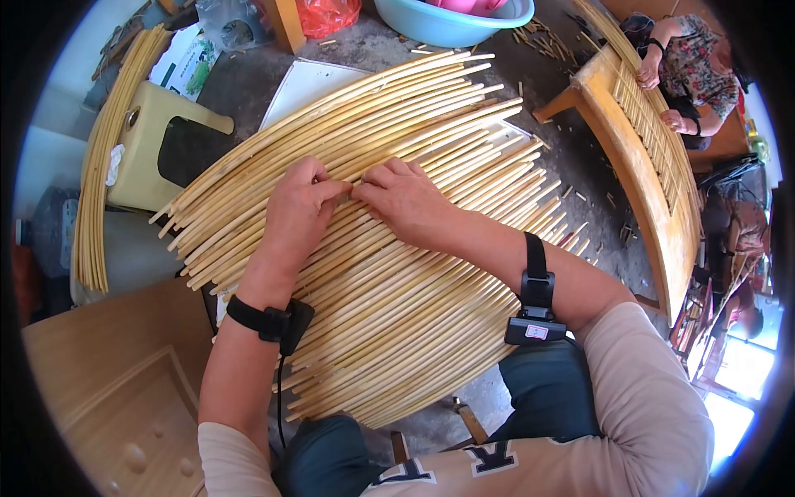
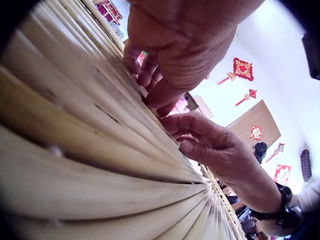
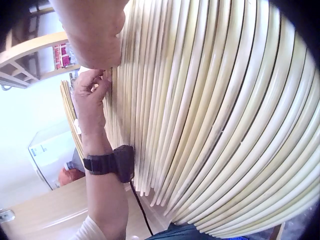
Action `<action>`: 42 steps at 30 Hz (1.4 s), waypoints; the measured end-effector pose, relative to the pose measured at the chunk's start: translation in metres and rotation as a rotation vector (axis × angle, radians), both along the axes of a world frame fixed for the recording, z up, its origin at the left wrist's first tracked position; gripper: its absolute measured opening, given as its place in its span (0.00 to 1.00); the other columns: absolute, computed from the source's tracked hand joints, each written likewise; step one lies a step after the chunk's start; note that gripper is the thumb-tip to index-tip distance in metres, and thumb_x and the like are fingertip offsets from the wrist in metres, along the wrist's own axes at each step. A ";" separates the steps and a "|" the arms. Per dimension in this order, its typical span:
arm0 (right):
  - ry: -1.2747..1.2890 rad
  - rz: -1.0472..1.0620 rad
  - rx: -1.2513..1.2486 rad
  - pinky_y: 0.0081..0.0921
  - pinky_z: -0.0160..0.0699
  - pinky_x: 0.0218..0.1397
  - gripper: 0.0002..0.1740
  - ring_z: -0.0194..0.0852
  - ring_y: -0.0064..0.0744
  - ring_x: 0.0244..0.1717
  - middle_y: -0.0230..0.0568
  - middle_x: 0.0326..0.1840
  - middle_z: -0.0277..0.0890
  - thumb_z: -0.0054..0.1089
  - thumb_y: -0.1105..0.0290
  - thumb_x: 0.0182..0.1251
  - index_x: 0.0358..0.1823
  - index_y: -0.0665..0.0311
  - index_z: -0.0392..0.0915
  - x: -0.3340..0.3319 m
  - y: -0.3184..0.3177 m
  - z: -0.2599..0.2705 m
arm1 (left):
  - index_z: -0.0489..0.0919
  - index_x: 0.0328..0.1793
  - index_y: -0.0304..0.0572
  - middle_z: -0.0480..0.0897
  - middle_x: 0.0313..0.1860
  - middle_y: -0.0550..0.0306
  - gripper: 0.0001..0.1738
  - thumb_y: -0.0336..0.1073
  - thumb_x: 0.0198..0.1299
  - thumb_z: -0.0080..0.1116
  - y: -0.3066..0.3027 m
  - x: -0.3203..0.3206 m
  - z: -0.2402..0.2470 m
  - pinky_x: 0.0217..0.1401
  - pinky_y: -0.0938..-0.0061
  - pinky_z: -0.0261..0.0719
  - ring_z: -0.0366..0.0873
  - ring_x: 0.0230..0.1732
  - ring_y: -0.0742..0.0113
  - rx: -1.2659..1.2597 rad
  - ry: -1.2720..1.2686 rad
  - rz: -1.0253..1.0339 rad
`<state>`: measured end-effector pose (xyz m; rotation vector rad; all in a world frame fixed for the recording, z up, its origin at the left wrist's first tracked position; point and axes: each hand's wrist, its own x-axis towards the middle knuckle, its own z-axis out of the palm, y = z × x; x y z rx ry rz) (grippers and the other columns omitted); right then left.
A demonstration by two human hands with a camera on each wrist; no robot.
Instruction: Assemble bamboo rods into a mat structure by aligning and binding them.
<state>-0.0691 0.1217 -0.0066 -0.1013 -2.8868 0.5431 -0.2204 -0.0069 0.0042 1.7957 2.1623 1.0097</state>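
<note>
A broad mat of pale, slender wooden rods (image 1: 397,273) lies fanned out across the person's lap, with tiny white ties showing between some rods. Towards its far part, the left hand (image 1: 300,207) pinches at one rod with thumb and forefinger. The right hand (image 1: 406,203) meets it from the other side, its curled fingertips on the same rod. In the left wrist view, both hands bend over the upper edge of the rods (image 2: 90,115), fingertips almost together. Seen from the right wrist, the left hand (image 3: 92,95) has its thumb against the rods. What lies between the fingertips is hidden.
A white board (image 1: 310,83) shows beneath the rods. On the left is a beige stool (image 1: 157,137) with a bundle of long rods (image 1: 103,182). A blue basin (image 1: 455,26) stands ahead. To the right, another person (image 1: 700,74) works at a wooden bench (image 1: 617,99). Offcuts (image 1: 542,41) litter the floor.
</note>
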 end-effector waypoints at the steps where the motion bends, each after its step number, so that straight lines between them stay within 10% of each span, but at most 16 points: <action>1: -0.024 0.002 0.012 0.37 0.64 0.50 0.15 0.65 0.39 0.48 0.36 0.41 0.69 0.53 0.70 0.57 0.47 0.55 0.76 -0.001 0.001 -0.001 | 0.85 0.37 0.45 0.71 0.31 0.57 0.14 0.20 0.43 0.64 0.000 0.000 -0.001 0.36 0.70 0.73 0.72 0.35 0.61 0.002 0.015 0.008; 42: -0.051 -0.097 0.063 0.36 0.63 0.59 0.20 0.63 0.42 0.56 0.41 0.51 0.67 0.62 0.65 0.53 0.48 0.63 0.75 0.005 0.012 0.016 | 0.76 0.53 0.35 0.74 0.45 0.50 0.26 0.27 0.43 0.67 -0.019 0.043 0.019 0.53 0.62 0.70 0.69 0.49 0.48 -0.257 0.086 0.067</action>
